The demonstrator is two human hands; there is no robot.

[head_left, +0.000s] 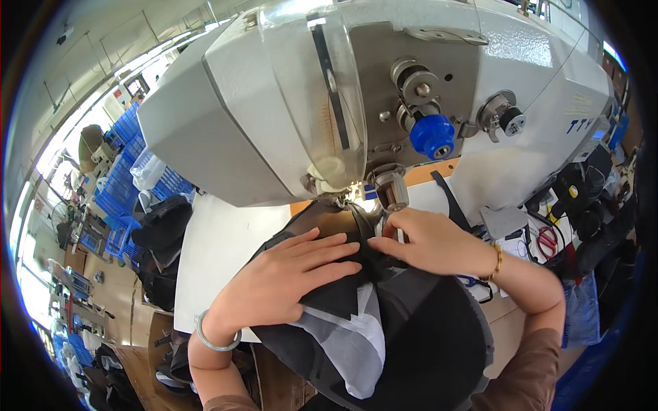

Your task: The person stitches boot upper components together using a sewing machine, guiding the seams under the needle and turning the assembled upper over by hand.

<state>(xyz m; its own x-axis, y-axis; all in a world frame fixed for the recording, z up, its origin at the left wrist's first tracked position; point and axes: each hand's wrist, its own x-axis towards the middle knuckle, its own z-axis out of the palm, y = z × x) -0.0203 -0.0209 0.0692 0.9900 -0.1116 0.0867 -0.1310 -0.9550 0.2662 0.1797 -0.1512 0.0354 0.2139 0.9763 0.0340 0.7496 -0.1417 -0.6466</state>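
A large sewing machine (274,103) fills the upper view, its lit needle area just beyond my fingers. Under it lies a black fabric piece (439,335) with a white lining patch (353,349), draped toward me over the table edge. My left hand (288,274) lies flat on the fabric, fingers spread and pointing right. My right hand (425,240) is bent close to the needle area, thumb and forefinger pinching a fold of the black fabric. The presser foot and the needle tip are mostly hidden by glare and machine parts.
The white table (219,240) extends left of the fabric. Blue tension knob (432,137) sits on the machine head. Red-handled scissors (547,243) and dark cloth lie at right. Blue crates (120,171) and a black fabric pile (164,233) stand at left; a cardboard box (140,363) is below.
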